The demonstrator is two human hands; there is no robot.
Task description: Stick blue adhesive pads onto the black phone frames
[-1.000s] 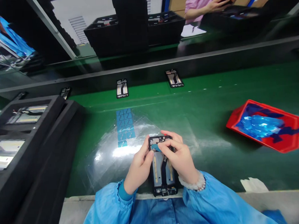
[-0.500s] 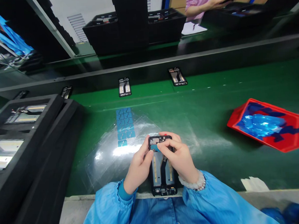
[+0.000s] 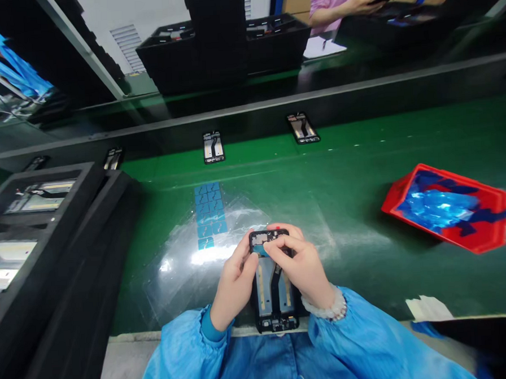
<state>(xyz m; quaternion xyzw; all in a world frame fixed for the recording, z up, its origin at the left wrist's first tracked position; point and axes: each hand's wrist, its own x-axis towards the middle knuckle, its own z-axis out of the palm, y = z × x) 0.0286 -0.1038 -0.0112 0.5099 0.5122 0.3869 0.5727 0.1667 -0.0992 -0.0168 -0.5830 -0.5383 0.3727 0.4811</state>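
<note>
An opened phone body (image 3: pixel 264 290), its back off and a black flex cable running down it, lies near the bench edge in front of me. My left hand (image 3: pixel 236 278) grips its left side, the thumb on the upper part. A small blue adhesive piece (image 3: pixel 259 249) sits across the phone's upper section. My right hand (image 3: pixel 303 266) pinches at the right end of this piece, thumb and index finger together, with other fingers behind the phone's top. Left of the hands, a clear sheet carries several similar blue stickers (image 3: pixel 210 214).
A red bin (image 3: pixel 488 239) with crumpled blue film stands at right. Black foam trays (image 3: pixel 89 220) holding phone bodies are stacked at left. Several phone bodies (image 3: pixel 214 147) lie along the green belt (image 3: pixel 259 155). White tape (image 3: pixel 429 308) sticks to the near edge. Across, a person in pink holds a dark object.
Both hands stay on the phone with little visible movement. The phones along the back have shifted slightly right. A dark shape has appeared at the lower right, and the view has moved a little.
</note>
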